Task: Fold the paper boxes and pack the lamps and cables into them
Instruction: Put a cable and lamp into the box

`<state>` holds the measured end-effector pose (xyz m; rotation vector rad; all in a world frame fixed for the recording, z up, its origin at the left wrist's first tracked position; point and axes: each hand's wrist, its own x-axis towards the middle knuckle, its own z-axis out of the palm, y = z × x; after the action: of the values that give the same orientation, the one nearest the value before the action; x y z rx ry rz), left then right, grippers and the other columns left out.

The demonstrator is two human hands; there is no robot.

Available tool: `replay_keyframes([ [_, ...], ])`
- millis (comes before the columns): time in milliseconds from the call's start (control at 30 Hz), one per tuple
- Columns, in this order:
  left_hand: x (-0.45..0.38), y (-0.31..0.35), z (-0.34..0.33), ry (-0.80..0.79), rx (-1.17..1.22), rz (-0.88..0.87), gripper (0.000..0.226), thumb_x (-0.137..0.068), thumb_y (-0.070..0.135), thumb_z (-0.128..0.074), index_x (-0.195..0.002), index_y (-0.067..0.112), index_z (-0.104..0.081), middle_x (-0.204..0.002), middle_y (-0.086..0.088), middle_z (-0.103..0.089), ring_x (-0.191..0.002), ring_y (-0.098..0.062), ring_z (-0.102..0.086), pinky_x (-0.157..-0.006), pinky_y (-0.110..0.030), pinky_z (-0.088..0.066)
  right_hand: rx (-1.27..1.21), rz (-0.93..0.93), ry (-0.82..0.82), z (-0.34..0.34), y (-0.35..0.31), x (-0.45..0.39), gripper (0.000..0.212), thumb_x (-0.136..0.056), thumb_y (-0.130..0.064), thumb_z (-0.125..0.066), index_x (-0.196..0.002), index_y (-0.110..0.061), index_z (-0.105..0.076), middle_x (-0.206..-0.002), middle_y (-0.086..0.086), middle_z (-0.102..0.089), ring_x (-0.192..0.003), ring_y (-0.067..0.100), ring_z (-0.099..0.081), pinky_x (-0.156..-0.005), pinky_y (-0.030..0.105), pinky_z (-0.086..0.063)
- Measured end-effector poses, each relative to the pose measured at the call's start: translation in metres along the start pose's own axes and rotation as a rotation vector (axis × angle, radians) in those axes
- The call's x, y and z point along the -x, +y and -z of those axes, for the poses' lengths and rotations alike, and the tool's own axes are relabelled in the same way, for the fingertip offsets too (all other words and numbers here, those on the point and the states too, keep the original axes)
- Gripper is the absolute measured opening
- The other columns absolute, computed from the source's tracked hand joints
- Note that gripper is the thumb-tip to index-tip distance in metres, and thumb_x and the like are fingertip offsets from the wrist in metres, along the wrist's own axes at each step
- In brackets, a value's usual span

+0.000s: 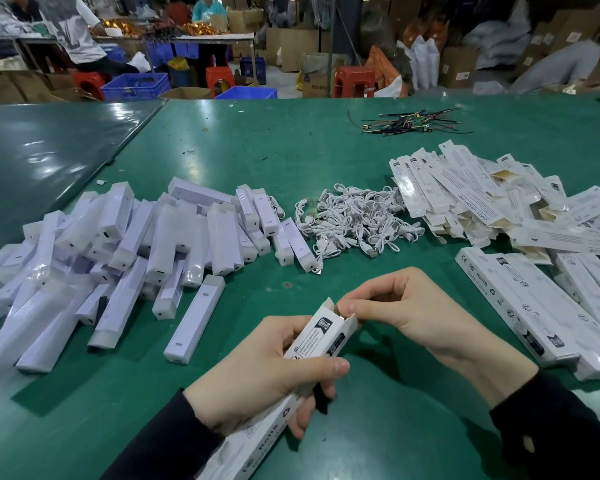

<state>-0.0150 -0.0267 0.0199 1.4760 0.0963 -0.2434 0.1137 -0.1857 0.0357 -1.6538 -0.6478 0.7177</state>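
Green matting covers the table (291, 161), and the paper box (321, 336) held above its near edge serves as the landmark. This box is gripped around its middle by the left hand (267, 372), fingers curled about it, while the right hand (406, 306) pinches at its open top end, thumb and forefinger closed on the flaps; what lies inside cannot be made out. Left of the box a heap of white lamps (125, 244) is spread; beyond it a tangle of white cables (357, 220) is seen; to its right flat unfolded boxes (482, 195) and packed boxes (520, 306) are piled, partly cut off by the frame. Far beyond, thin coloured wires (413, 123) lie blurred. Behind the table, blue crates (136, 85), red stools (354, 81) and cartons (291, 46) are ranged, with seated workers cropped at the top.
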Motion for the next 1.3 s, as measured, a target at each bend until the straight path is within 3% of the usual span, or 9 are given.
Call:
replay_keyframes([
  [233,0.000,0.000,0.000,0.019,0.016,-0.042,0.027,-0.083,0.013,-0.071,-0.096,-0.003,-0.054,-0.070,-0.020,-0.062,-0.035,-0.020,-0.054,-0.038,-0.021,-0.044,0.025,0.007,0.004,0.003,0.000,0.001,0.028,-0.053,-0.042,-0.078,-0.070,-0.019,-0.080,-0.076,0.012,-0.075,-0.067,0.007,-0.062,-0.067,0.011,-0.047],
  [433,-0.001,0.000,0.002,0.066,0.042,-0.069,0.029,-0.083,0.013,-0.071,-0.094,-0.005,-0.051,-0.069,-0.020,-0.061,-0.033,-0.021,-0.052,-0.038,-0.023,-0.044,0.029,0.052,-0.049,-0.005,0.000,0.002,0.048,-0.082,-0.053,-0.064,-0.074,-0.008,-0.075,-0.089,0.013,-0.067,-0.072,0.002,-0.054,-0.067,0.007,-0.037],
  [600,-0.001,0.000,-0.002,0.023,0.051,-0.076,0.026,-0.084,0.014,-0.069,-0.098,-0.004,-0.055,-0.070,-0.020,-0.060,-0.035,-0.020,-0.052,-0.038,-0.023,-0.044,0.107,0.046,-0.208,-0.006,-0.001,0.004,0.020,-0.077,-0.031,-0.073,-0.083,-0.012,-0.079,-0.108,0.009,-0.063,-0.099,0.015,-0.061,-0.102,0.037,-0.042],
  [733,0.000,0.001,-0.003,0.006,0.054,-0.083,0.019,-0.084,0.014,-0.067,-0.094,0.001,-0.058,-0.070,-0.019,-0.058,-0.034,-0.019,-0.052,-0.037,-0.022,-0.043,0.134,0.076,-0.206,-0.004,-0.001,0.003,0.015,-0.073,-0.023,-0.075,-0.084,-0.014,-0.079,-0.108,-0.003,-0.063,-0.095,0.027,-0.055,-0.087,0.045,-0.041],
  [800,0.001,0.001,-0.004,-0.034,0.056,-0.076,0.022,-0.086,0.011,-0.066,-0.095,-0.005,-0.054,-0.070,-0.018,-0.058,-0.035,-0.019,-0.052,-0.035,-0.023,-0.044,0.128,0.091,-0.287,-0.006,0.000,0.004,0.011,-0.075,-0.019,-0.074,-0.084,-0.016,-0.078,-0.112,-0.007,-0.062,-0.107,0.033,-0.057,-0.095,0.048,-0.042],
  [1000,0.002,0.000,-0.005,-0.085,0.075,-0.044,0.020,-0.087,0.009,-0.065,-0.097,-0.004,-0.052,-0.069,-0.017,-0.060,-0.035,-0.019,-0.053,-0.035,-0.022,-0.044,0.155,0.080,-0.452,-0.009,-0.005,0.006,0.021,-0.081,-0.018,-0.066,-0.087,-0.035,-0.077,-0.133,0.002,-0.054,-0.125,0.014,-0.053,-0.108,0.024,-0.036],
  [1100,0.000,-0.001,-0.004,-0.056,0.070,-0.054,0.016,-0.086,0.012,-0.066,-0.094,0.002,-0.056,-0.069,-0.017,-0.059,-0.035,-0.020,-0.052,-0.036,-0.023,-0.045,0.134,0.112,-0.339,-0.007,-0.006,0.005,0.017,-0.076,-0.016,-0.075,-0.078,-0.033,-0.078,-0.124,0.001,-0.062,-0.118,0.017,-0.059,-0.101,0.026,-0.043],
  [1200,-0.001,-0.001,-0.002,-0.026,0.095,-0.064,0.006,-0.084,0.016,-0.068,-0.087,0.015,-0.063,-0.070,-0.019,-0.059,-0.034,-0.020,-0.052,-0.036,-0.023,-0.044,0.075,0.143,-0.145,-0.003,-0.004,0.003,0.014,-0.065,-0.017,-0.085,-0.073,-0.024,-0.077,-0.118,-0.003,-0.066,-0.112,0.020,-0.062,-0.101,0.046,-0.043],
  [1300,-0.001,-0.003,-0.003,-0.052,0.105,-0.072,0.007,-0.085,0.015,-0.068,-0.088,0.012,-0.062,-0.070,-0.018,-0.060,-0.035,-0.020,-0.052,-0.036,-0.022,-0.044,0.081,0.117,-0.241,-0.004,-0.001,0.004,0.012,-0.073,-0.016,-0.077,-0.085,-0.016,-0.079,-0.125,-0.002,-0.063,-0.117,0.021,-0.060,-0.102,0.040,-0.045],
])
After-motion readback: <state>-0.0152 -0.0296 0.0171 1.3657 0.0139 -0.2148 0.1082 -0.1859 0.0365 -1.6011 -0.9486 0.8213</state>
